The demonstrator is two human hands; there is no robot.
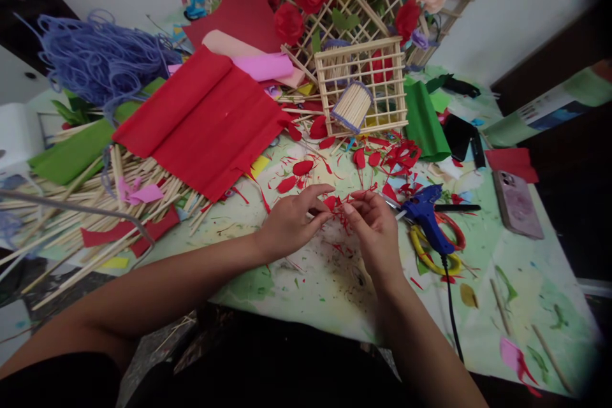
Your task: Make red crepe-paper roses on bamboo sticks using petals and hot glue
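Note:
Above the middle of the table, my left hand (289, 223) pinches a small red paper petal (331, 203) between thumb and index finger. Facing it is my right hand (377, 233), its thumb and fingers closed on thin red paper at the same spot; the fingers partly hide this piece. Loose red petals (303, 167) and red scraps lie on the table just beyond both hands. Close to my right hand rests a blue glue gun (429, 217), with a pair of scissors partly seen behind the fingers and yellow tape rolls (417, 248) under the gun.
A big red crepe paper sheet (205, 121) covers bundled wooden sticks (71, 248) on the left. Blue-purple cord (102, 57) is heaped behind. Stick lattices (363, 86) with paper flowers stand at the back. A phone (516, 204) and green paper (425, 121) lie right.

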